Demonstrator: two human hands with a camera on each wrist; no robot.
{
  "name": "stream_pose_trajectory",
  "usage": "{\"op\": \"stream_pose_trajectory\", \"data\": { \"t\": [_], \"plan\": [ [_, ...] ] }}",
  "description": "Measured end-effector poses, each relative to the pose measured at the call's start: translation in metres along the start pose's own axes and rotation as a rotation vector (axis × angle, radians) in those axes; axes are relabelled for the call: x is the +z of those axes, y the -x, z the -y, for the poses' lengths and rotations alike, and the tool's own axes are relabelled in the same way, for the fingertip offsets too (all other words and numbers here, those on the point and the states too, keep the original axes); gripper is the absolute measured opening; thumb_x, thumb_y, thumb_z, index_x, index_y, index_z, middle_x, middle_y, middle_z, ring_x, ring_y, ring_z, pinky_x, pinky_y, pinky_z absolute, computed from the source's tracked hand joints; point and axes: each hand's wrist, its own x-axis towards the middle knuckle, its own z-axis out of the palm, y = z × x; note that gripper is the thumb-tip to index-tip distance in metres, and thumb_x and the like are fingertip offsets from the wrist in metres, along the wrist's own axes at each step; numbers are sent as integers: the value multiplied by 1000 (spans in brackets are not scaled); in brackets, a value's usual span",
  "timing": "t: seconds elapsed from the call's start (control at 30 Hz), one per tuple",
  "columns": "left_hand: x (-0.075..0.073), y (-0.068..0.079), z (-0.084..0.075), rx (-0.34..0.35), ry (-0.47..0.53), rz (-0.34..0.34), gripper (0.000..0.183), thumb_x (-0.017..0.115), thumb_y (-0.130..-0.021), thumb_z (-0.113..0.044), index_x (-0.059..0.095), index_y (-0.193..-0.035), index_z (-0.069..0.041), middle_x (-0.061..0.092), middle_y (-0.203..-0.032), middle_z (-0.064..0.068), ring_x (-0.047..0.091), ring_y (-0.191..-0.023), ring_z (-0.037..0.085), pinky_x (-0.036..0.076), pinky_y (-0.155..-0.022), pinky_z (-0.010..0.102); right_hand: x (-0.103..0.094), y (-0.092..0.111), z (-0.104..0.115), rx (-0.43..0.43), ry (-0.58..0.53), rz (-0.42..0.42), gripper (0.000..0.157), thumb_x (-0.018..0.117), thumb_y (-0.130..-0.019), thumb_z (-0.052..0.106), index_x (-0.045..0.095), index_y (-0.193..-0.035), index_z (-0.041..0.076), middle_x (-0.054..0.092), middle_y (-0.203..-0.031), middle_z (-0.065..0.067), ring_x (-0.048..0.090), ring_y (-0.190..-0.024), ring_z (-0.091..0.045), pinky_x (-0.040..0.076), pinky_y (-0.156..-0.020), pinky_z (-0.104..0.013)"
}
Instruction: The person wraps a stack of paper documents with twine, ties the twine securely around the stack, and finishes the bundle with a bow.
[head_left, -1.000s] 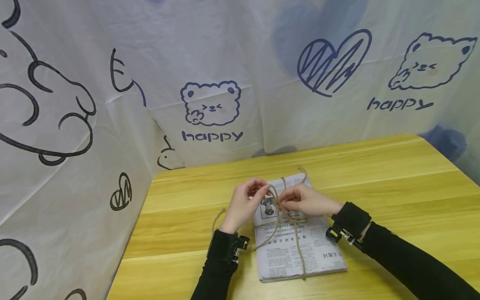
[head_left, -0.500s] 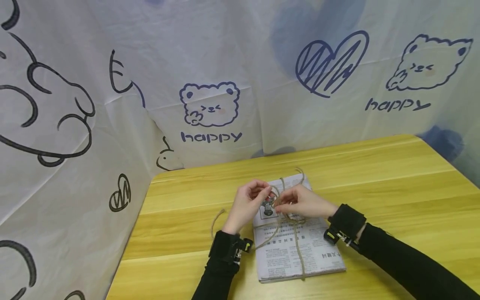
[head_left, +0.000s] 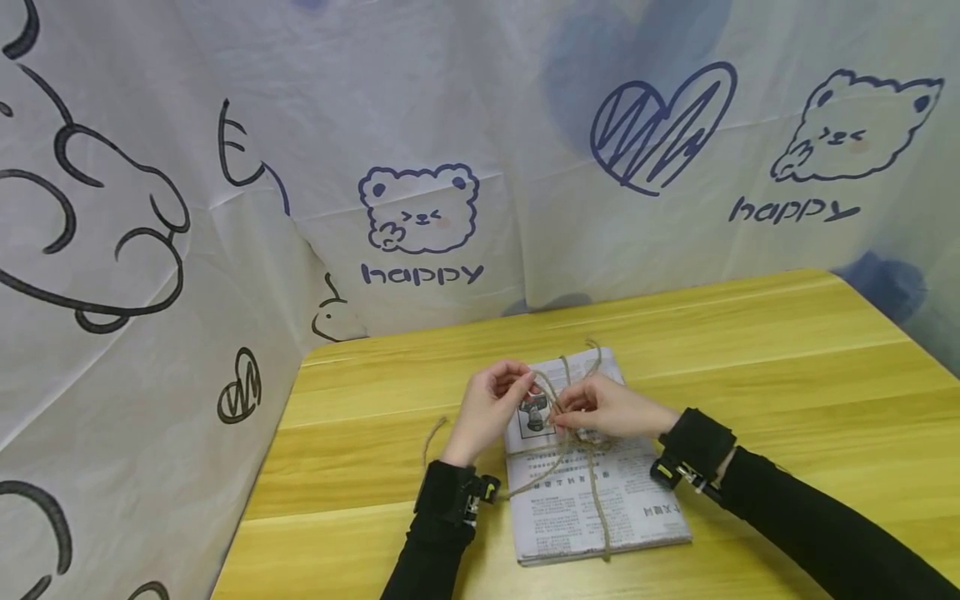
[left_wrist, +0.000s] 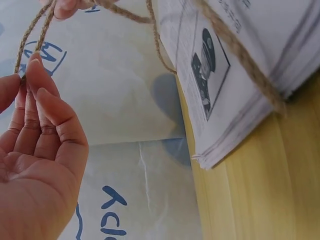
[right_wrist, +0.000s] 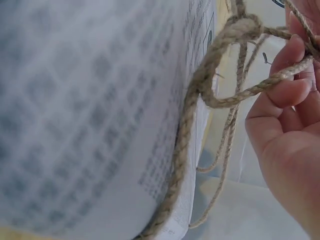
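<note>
A flat stack of newspapers (head_left: pixel 555 525) lies on the table, with brown twine (head_left: pixel 597 500) crossing it both ways. Over its upper part, my left hand (head_left: pixel 487 408) pinches the top of a raised twine loop (left_wrist: pixel 21 47) between thumb and fingertips. To the right, my right hand (head_left: pixel 618 408) pinches twine between thumb and index finger, close to the base of that loop. In the right wrist view a thick knot (right_wrist: pixel 242 30) sits at the crossing, and a strand (right_wrist: pixel 250 92) runs from it into the right hand's fingers. The right fingers partly cover the crossing in the head view.
A loose twine end (head_left: pixel 431 437) lies on the wooden table (head_left: pixel 360 533) left of the stack. Another end (head_left: pixel 594 346) sticks out past the far edge. A printed cloth (head_left: pixel 420 108) hangs behind the table and along its left side.
My right hand has shifted slightly left and down, still pinching twine. The small loop beside the knot has shrunk, and the strand at the left lies straighter. My left hand stays nearly in place.
</note>
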Motion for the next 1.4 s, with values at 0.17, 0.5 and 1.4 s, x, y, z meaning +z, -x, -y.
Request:
{"op": "stream_pose_trajectory", "data": {
  "t": [0.17, 0.5, 1.4],
  "plan": [
    [-1, -3, 20, -13, 6, -14, 24, 52, -99, -17, 60, -108, 3, 66, -92, 20, 62, -86, 38, 53, -75, 38, 0, 1, -1, 20, 28, -61, 22, 56, -97, 18, 68, -95, 1, 68, -83, -10, 54, -62, -20, 40, -56, -19],
    [-15, 5, 46, 45, -393, 148, 20, 55, -97, -14, 62, -114, -7, 63, -108, 10, 60, -87, 19, 51, -74, 33, -7, 4, -1, 4, 56, -116, 23, 56, -97, 19, 71, -95, 2, 70, -85, -10, 61, -74, -31, 49, -66, -29],
    [-2, 0, 55, 116, -616, 347, 17, 53, -98, -23, 66, -107, -16, 59, -98, -5, 52, -79, 8, 45, -69, 25, -24, 12, 6, 51, 30, -263, 18, 56, -97, 18, 61, -96, 1, 61, -83, -19, 58, -72, -31, 50, -63, -36]
  ]
}}
